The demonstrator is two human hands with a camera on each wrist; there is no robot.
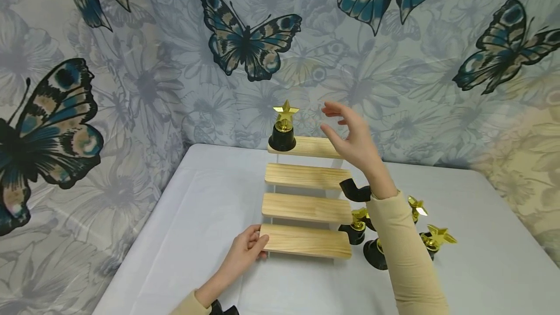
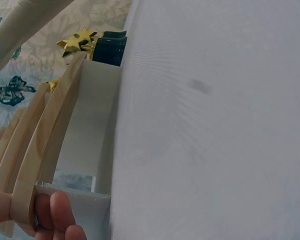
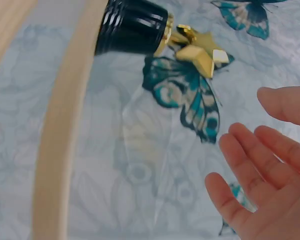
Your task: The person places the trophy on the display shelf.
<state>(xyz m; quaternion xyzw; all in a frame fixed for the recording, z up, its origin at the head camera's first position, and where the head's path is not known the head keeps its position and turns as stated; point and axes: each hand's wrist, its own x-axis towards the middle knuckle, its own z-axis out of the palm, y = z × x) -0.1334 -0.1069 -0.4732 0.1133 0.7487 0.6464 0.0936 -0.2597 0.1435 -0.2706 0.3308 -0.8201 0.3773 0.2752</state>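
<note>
From where I stood, the four-step wooden stand (image 1: 306, 206) sat at the middle of the frame, on a table (image 1: 197, 203) spread with white cloth. On its topmost board, at the left end, a star trophy (image 1: 282, 138) stood upright, its gold star above a black base. The person's right hand (image 1: 353, 137) hung in the air just right of that trophy and apart from it, thumb and fingers spread with a gap between them; the right wrist view showed the palm and loosely bent fingers at lower right. Lower in the frame, the left hand (image 1: 245, 249) pinched the left end of the lowest board (image 1: 306, 241), thumb on the upper face and fingers curled beneath. More star trophies (image 1: 439, 235) were grouped on the cloth at lower right, some partly hidden behind the beige right sleeve (image 1: 407, 256). Across the top of the frame ran a pale floral backdrop (image 1: 332, 62) with large blue butterflies.
</note>
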